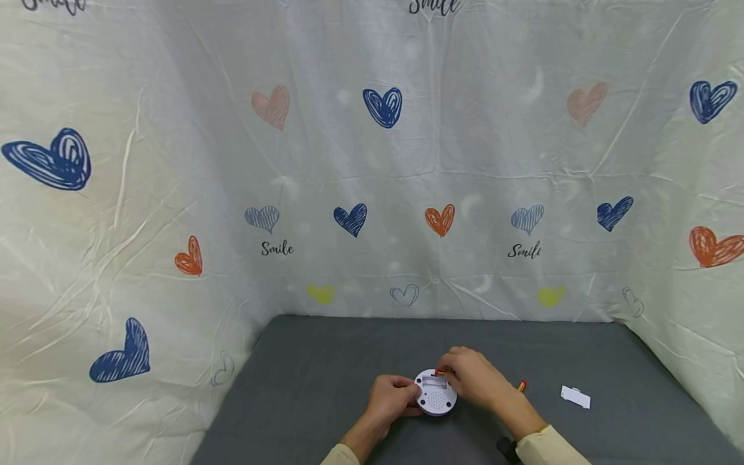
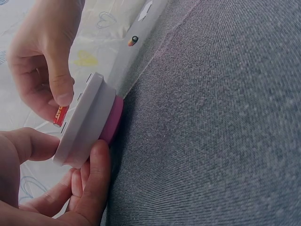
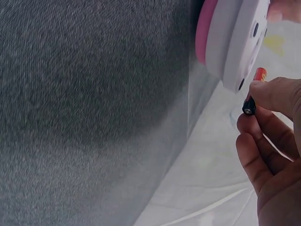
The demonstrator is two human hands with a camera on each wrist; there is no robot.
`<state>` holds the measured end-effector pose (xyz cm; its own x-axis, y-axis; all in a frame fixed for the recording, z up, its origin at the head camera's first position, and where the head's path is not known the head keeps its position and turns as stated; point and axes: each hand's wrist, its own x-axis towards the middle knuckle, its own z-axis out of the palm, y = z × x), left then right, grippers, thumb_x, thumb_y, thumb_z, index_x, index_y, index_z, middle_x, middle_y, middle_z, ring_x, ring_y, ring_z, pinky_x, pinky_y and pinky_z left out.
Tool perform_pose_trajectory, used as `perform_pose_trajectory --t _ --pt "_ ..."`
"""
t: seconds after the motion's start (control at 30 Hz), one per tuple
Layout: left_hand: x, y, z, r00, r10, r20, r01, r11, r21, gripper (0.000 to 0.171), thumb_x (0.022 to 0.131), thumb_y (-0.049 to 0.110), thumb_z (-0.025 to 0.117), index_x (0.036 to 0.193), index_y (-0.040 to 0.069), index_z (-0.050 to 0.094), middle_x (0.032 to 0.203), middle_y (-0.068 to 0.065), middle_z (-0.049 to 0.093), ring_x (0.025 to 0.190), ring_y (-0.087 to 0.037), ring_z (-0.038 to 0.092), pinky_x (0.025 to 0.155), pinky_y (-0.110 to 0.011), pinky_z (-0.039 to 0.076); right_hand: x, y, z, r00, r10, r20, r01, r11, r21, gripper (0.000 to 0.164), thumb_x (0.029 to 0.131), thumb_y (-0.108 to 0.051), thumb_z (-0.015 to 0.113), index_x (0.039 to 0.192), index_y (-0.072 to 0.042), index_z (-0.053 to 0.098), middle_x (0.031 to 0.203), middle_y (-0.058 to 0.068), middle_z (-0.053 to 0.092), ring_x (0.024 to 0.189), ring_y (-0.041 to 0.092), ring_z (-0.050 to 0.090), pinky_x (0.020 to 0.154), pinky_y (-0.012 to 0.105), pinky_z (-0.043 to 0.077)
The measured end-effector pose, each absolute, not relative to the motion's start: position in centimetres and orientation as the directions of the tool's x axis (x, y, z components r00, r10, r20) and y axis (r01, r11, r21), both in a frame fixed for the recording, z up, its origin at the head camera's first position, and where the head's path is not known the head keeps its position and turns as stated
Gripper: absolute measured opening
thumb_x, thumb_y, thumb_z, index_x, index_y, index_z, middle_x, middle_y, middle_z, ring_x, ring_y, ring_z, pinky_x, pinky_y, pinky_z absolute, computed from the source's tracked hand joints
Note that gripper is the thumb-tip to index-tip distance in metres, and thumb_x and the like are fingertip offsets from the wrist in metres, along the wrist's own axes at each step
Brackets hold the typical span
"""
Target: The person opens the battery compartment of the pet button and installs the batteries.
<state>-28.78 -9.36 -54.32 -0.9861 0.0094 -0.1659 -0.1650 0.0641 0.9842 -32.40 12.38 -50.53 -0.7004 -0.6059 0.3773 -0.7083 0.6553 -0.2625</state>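
A round white device (image 1: 435,403) with a pink underside (image 2: 113,118) shows its back, with a battery slot (image 1: 433,382), speaker holes and dark feet. My left hand (image 1: 391,400) grips its left edge, thumb on the back face and fingers beneath, as the left wrist view shows. My right hand (image 1: 473,378) pinches a red and black battery (image 3: 254,92) between thumb and fingers. In the head view the battery lies over the top end of the slot. The right wrist view shows its black end pointing away from the device.
A second battery (image 1: 521,386) lies on the grey table cloth (image 1: 325,361), just beyond the right forearm. Farther right lies a small white battery cover (image 1: 575,396). A white curtain (image 1: 372,258) with printed hearts surrounds the table at the back and sides.
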Motion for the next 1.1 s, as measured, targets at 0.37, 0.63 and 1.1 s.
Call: perform_pose_trajectory --t 0.37,0.63,1.1 --pt "-28.9 -9.4 -54.2 -0.985 -0.001 -0.172 -0.171 0.085 0.982 0.027 0.087 0.002 0.07 0.111 -0.011 0.075 0.094 -0.014 0.077 0.074 -0.015 0.075 0.066 -0.035 0.072 -32.4 11.3 -51.3 -0.698 -0.617 0.363 -0.712 0.652 -0.261 0.011 0.094 -0.005 0.081 0.096 -0.016 0.08 0.092 -0.005 0.07 0.086 0.012 0.068 0.072 0.032 0.063" --pt "-28.8 -9.4 -54.0 -0.982 -0.008 -0.19 -0.19 0.108 0.976 0.025 0.088 0.002 0.071 0.11 -0.009 0.076 0.093 -0.014 0.077 0.074 -0.014 0.076 0.065 -0.033 0.072 -32.2 10.9 -51.3 -0.707 -0.612 0.354 -0.703 0.658 -0.27 0.015 0.091 -0.002 0.081 0.094 -0.016 0.079 0.091 -0.004 0.071 0.085 0.012 0.067 0.071 0.033 0.062" --pt "-28.7 -9.3 -54.0 -0.984 -0.01 -0.178 -0.178 0.1 0.979 0.025 0.088 0.002 0.07 0.109 -0.01 0.075 0.093 -0.014 0.076 0.073 -0.014 0.075 0.066 -0.034 0.072 -32.1 10.8 -51.7 -0.716 -0.597 0.363 -0.695 0.661 -0.283 0.01 0.093 -0.005 0.081 0.094 -0.015 0.079 0.091 -0.005 0.066 0.084 0.012 0.064 0.07 0.032 0.06"
